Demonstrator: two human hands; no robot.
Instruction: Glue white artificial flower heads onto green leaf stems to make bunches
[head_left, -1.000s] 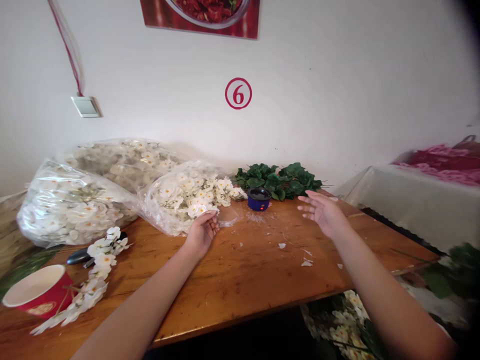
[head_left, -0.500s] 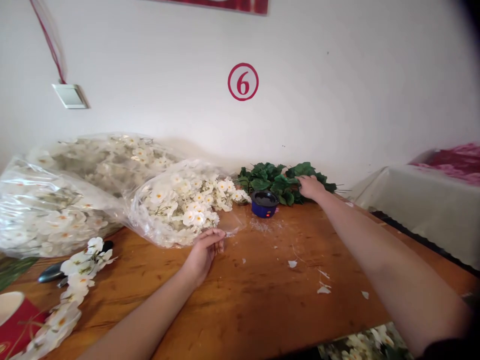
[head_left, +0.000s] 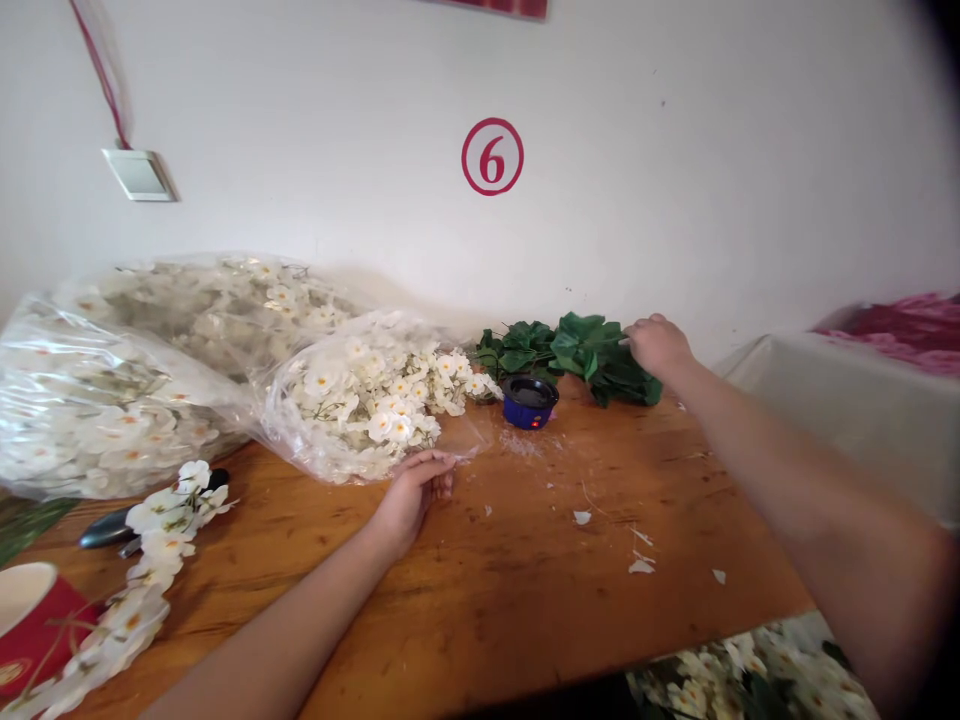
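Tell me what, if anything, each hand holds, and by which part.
Right hand: green leaves, apparently by their stem end. Left hand: cannot tell whether anything is held.

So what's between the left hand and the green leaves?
In the head view, a small blue pot stands between the left hand and the green leaves, with wispy clear bits on the table before it.

And there's the smooth white wall [head_left: 337, 110] right across the back, a red circled numeral 6 [head_left: 492, 157] bold near upper centre! Over to the left, a pale, square switch plate [head_left: 140, 175], thin red cable [head_left: 100, 72] climbing from it. Soft light, and below, the brown wooden tabletop [head_left: 510, 580]; far right, a pale-covered surface [head_left: 847, 420].
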